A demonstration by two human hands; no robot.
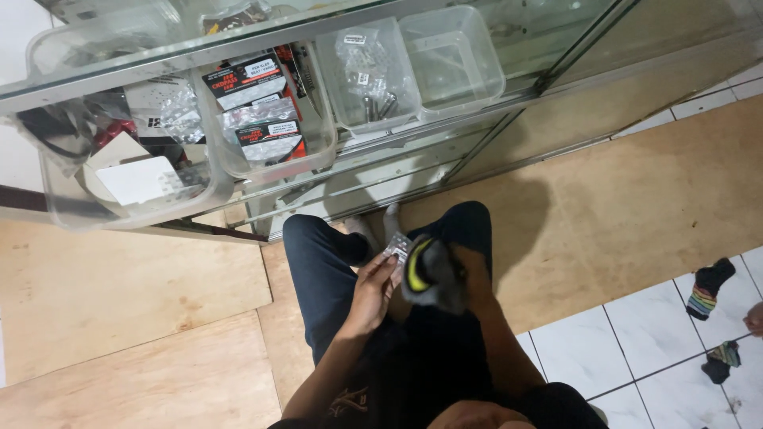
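I stand in dark trousers in front of a glass display case. My left hand is raised over my left thigh and pinches a small clear plastic packet of tiny parts between its fingertips. Right beside it, my right hand grips a blurred grey object with a yellow stripe; its exact kind is unclear. The packet and the grey object almost touch.
Clear plastic bins on the glass shelf hold bagged parts and red-and-black packets. Plywood sheets cover the floor at left and behind. Two socks lie on the white tiles at right, and a bit of another person shows at the right edge.
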